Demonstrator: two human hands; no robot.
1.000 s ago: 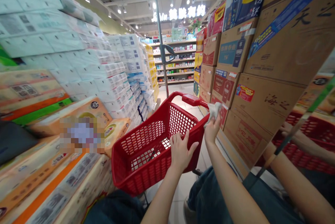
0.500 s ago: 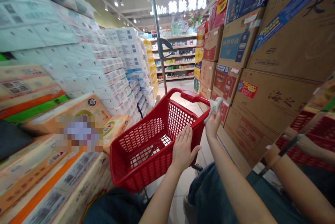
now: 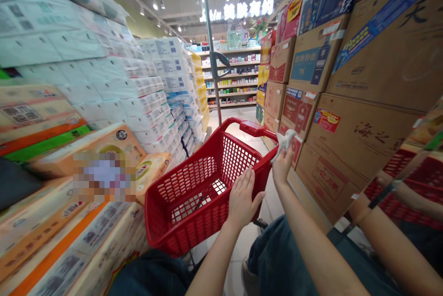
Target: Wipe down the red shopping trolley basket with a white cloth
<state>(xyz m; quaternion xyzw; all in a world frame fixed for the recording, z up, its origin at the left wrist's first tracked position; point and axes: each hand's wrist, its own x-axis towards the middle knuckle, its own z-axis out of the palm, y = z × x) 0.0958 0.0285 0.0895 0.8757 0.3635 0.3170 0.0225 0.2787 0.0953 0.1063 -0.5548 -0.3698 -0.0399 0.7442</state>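
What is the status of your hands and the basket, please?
Left hand at red plastic basket rim. Right hand pinching white tissue. Cardboard cartons stacked close on right.

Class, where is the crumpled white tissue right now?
The crumpled white tissue is right of centre in the head view, held in the right hand above the right rim of the red shopping basket, beside the stacked cardboard cartons.

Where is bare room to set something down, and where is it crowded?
The mesh floor of the red basket is free, beside your left hand. Tile floor lies free between basket and jeans. Crowded: stacked tissue packs at left, cardboard cartons at right.
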